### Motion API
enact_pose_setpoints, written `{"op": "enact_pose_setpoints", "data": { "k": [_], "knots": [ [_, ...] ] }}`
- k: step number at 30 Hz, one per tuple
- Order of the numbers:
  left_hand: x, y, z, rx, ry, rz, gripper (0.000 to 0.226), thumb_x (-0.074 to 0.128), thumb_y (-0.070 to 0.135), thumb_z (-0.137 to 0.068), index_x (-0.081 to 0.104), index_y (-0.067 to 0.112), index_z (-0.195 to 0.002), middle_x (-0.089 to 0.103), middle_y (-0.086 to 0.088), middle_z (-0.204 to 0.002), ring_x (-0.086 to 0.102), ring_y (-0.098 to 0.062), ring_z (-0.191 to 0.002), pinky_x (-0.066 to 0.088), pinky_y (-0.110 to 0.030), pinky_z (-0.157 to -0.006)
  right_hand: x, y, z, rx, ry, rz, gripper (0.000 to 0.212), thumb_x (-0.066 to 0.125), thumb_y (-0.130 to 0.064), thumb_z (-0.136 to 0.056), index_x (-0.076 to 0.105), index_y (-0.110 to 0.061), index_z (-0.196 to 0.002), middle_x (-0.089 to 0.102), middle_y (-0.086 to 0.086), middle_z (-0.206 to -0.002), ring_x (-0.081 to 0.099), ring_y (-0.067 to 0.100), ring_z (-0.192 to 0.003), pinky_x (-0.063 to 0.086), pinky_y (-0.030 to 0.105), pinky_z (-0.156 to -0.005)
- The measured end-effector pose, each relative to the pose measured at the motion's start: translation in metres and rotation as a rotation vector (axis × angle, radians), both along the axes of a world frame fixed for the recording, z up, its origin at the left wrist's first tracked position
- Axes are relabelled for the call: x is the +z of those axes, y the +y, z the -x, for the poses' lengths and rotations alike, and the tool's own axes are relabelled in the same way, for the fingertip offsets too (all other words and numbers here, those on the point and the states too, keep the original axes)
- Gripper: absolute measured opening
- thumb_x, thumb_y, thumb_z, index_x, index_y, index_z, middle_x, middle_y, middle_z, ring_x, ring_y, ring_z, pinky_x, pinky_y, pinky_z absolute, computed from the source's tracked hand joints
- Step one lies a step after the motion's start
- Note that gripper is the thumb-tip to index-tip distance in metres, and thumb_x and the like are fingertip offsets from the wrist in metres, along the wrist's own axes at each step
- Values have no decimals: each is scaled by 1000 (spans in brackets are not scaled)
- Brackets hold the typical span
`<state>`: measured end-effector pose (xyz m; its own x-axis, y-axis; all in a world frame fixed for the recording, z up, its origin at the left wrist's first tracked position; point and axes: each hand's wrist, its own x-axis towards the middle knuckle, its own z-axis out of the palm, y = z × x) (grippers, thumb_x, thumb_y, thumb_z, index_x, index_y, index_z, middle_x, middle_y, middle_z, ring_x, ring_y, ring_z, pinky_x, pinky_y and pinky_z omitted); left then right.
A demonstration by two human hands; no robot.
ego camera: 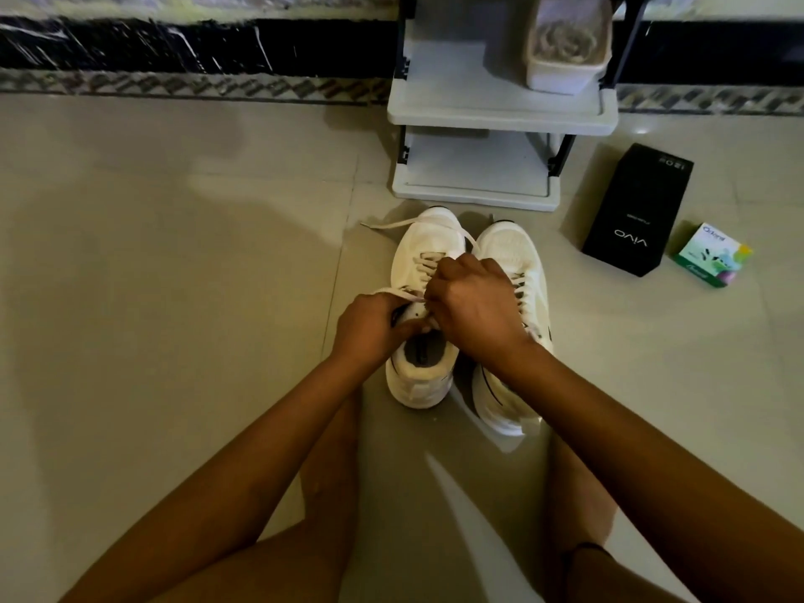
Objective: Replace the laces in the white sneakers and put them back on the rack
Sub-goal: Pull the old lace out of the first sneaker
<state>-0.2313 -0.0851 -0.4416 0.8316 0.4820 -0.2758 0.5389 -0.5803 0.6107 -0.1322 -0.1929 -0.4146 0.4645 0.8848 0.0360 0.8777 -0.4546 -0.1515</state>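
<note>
Two white sneakers stand side by side on the tiled floor, toes pointing toward the rack. Over the left sneaker [424, 376], my left hand [370, 328] pinches its white lace [391, 223] near the top eyelets. My right hand [472, 304] is curled over the tongue and grips the same lace. One loose lace end trails off past the toe to the left. The right sneaker [507, 243] is partly hidden under my right wrist; its lacing shows along the side. The white two-tier rack [500, 115] stands just beyond the shoes.
A pale plastic container [565, 45] with something coiled inside sits on the rack's upper shelf. A black phone box [637, 211] and a small green and white box [711, 254] lie on the floor to the right. My bare legs frame the near floor.
</note>
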Motion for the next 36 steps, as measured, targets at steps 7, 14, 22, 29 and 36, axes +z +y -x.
{"op": "enact_pose_setpoints", "data": {
  "k": [7, 14, 22, 29, 36],
  "knots": [
    [-1, 2, -3, -20, 42, -32, 43, 68, 40, -82, 63, 23, -120, 69, -4, -108, 63, -21, -97, 42, -24, -74, 18, 9, 0, -291, 920, -429, 9, 68, -13, -84, 63, -17, -78, 61, 0, -88, 58, 10, -81, 44, 10, -65],
    [0, 0, -5, -16, 67, -57, 41, 67, 40, -82, 64, 19, -117, 69, -7, -106, 63, -22, -96, 40, -24, -72, 12, 3, -7, -154, 673, -233, 17, 70, -22, -82, 67, -21, -98, 61, 0, -106, 52, 16, -103, 43, 34, -86],
    [0, 1, -5, -20, 43, -81, 43, 66, 42, -83, 63, 22, -120, 69, -4, -111, 64, -19, -98, 44, -25, -74, -4, -2, -1, 23, -37, 8, 21, 83, -24, -58, 74, -14, -74, 65, 7, -78, 60, 28, -74, 44, 31, -62],
    [2, -5, -7, -29, 96, -194, 39, 61, 40, -87, 62, 14, -116, 67, -10, -106, 61, -26, -95, 36, -26, -67, 49, 15, 9, -86, 980, -583, 15, 67, -16, -85, 60, -20, -72, 58, -1, -81, 58, 14, -84, 46, 27, -81],
    [-1, -1, -3, -60, 66, -163, 53, 65, 45, -83, 55, 24, -131, 63, -2, -124, 59, -20, -109, 43, -27, -82, 24, 4, -30, -404, 675, -200, 72, 66, -20, -86, 26, -14, -146, 43, 13, -139, 48, 23, -121, 41, 31, -92]
  ]
}}
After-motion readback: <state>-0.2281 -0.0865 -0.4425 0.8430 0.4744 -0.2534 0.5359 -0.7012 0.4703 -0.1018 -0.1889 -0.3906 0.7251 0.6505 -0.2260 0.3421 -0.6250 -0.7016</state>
